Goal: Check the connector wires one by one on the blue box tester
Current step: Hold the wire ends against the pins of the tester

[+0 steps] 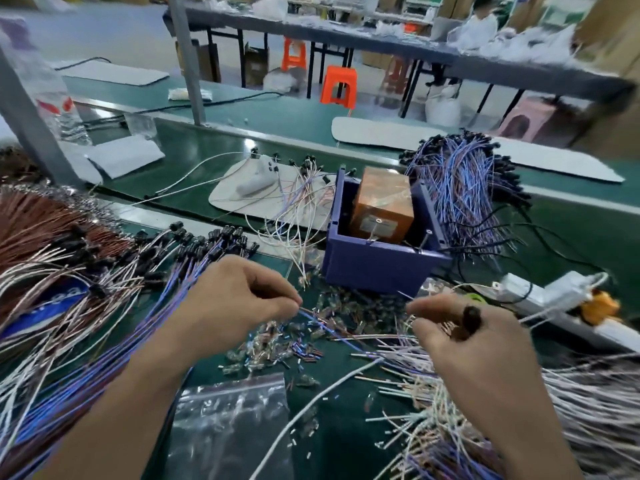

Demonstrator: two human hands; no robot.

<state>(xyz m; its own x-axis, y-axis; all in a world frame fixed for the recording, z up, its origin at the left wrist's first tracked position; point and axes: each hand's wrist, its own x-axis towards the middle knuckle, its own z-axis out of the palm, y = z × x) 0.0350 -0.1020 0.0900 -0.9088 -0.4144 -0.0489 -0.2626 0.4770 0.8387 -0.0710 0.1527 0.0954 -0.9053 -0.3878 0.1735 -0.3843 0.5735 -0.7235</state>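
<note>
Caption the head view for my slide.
The left hand pinches a wire while the right hand holds a black connector, before the blue box tester amid wire bundles.

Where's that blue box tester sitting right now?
In the head view, the blue box tester sits right of centre, just beyond the right hand, with a purple wire bundle behind it.
</note>
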